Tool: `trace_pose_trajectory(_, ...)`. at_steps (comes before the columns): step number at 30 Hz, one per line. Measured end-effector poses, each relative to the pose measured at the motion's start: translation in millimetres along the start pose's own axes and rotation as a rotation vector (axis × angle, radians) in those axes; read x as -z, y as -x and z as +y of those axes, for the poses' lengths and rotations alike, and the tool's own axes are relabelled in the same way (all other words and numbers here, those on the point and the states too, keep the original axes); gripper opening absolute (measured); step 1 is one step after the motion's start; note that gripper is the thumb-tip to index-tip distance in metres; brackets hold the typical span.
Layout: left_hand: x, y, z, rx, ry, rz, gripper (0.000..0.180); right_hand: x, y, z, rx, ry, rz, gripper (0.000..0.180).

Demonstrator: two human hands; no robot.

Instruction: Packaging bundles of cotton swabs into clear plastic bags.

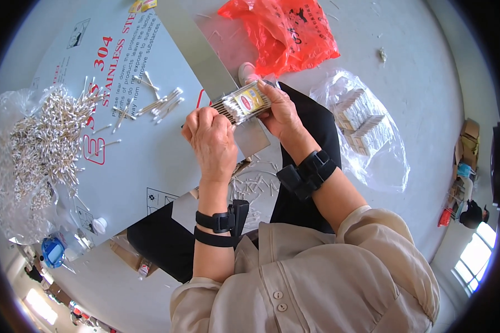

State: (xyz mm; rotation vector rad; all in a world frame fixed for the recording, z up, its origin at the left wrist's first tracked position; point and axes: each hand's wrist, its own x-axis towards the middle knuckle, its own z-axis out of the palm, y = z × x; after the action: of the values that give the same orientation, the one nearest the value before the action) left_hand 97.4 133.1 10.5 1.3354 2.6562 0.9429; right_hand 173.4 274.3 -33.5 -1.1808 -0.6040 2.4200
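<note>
Between my hands is a clear plastic pack of cotton swabs (231, 106) with a yellow and red label, held tilted above the table's right edge. My right hand (282, 112) grips its right end, thumb on top and fingers underneath. At the left end, the fingers of my left hand (212, 139) are curled closed against the pack; their tips are partly hidden. Several loose cotton swabs (165, 104) lie on the table to the left of the pack. Farther left, a big heap of swabs (44, 141) spills from a clear plastic bag (3, 161).
The table (161, 147) has a printed grey-blue film. Beyond my hands lies a red plastic bag (283, 36) on the floor. To the right, a clear bag (391, 158) holds white packs (361, 119). Loose swabs (255, 183) lie below my wrists. A blue object (53, 251) stands near left.
</note>
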Motion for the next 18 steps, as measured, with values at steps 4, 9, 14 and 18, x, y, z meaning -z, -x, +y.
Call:
trace_pose_trajectory(4,-3,-4,2,-0.042,-0.010,-0.027,0.014,7,-3,0,-0.003,0.043,0.005,0.031)
trace_pose_trajectory(9,-14,11,-16,0.035,0.307,0.186,0.019,-2,2,0,0.006,-0.016,-0.008,0.029)
trace_pose_trajectory(14,-23,-2,-15,0.257,0.890,0.384,0.060,5,6,3,0.057,-0.059,0.029,0.024)
trace_pose_trajectory(18,-29,-12,1,0.288,0.909,0.357,0.066,8,8,6,0.072,0.060,-0.005,0.020)
